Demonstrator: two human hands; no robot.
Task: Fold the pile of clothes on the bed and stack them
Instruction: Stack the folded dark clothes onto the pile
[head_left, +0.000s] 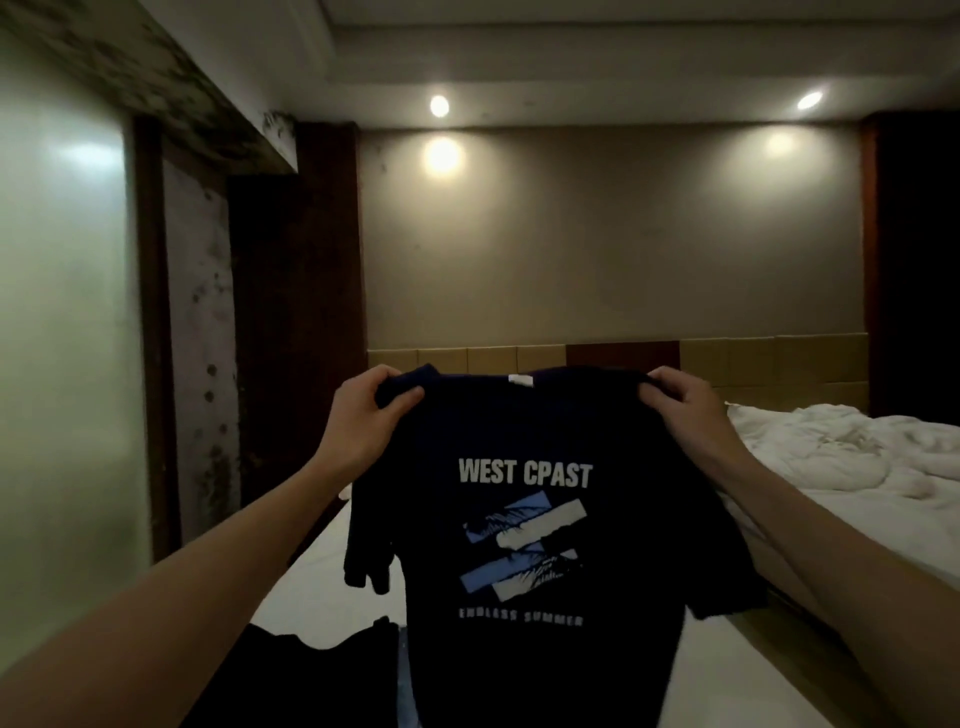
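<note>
Fingers: both sets curled tight over the shoulder seams of a dark navy T-shirt (524, 519), thumbs toward the camera, pinching the cloth.
Left hand (363, 410): grips the shirt's left shoulder, fabric bunched between thumb and fingers; bare forearm runs in from the lower left corner.
Dark garment (311, 670): lies flat on the bed, low left, partly behind the hanging shirt; a strip of blue denim-like cloth (402, 675) shows beside it, kind unclear.
T-shirt: held up in the air over the bed, hanging full length, print facing the camera. White letters read "WEST CPAST", under them blue and white slanted bars, then a smaller line "ENDLESS SUMMER". Small white neck label at the collar. One short sleeve droops on the left side.
Right hand (680, 405): grips the other shoulder, level with the left; fingers wrapped over the top edge.
Bed (332, 587): pale sheet below the shirt, headboard of tan panels behind.
Rumpled white duvet (841, 447): far right, well apart from the shirt.
</note>
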